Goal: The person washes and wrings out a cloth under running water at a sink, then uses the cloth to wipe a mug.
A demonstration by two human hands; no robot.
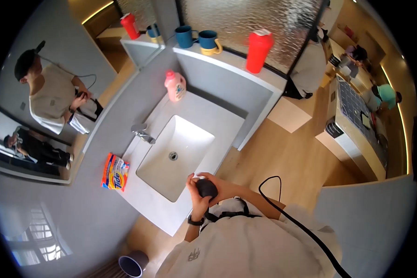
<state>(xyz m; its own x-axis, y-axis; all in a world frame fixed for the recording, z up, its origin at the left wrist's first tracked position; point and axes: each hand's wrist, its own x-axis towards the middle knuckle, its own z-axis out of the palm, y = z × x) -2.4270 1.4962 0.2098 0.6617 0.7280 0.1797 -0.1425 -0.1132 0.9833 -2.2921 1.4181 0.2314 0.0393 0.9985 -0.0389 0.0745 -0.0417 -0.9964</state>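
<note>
Your left hand (199, 202) was curled around one side of a dark, rounded thing (207, 189), with its thumb and fingers partly closed and a black band (195, 221) at the wrist. Your right hand (223, 187) came in from the opposite side, its fingers bent over the upper end, so you had the thing cupped between both, and neither was clearly nearer to it. Its shape looked only slightly longer than wide, with that longer line seeming to slant from the upper left of the view down to the right; the fingers covered part of it, so you could not be sure of its true axis or what it was. You held it in front of your body, just beside the near right edge of the white counter (167, 216) as seen in the view. From your hands, the sink basin (193, 139) lay up and to the left, and the faucet (144, 134) stood farther off, beyond the basin's opposite long side. An orange Tide bag (115, 173) sat on the left, well apart from your fingers. Whether your palms pressed firmly or loosely, you couldn't tell.
</note>
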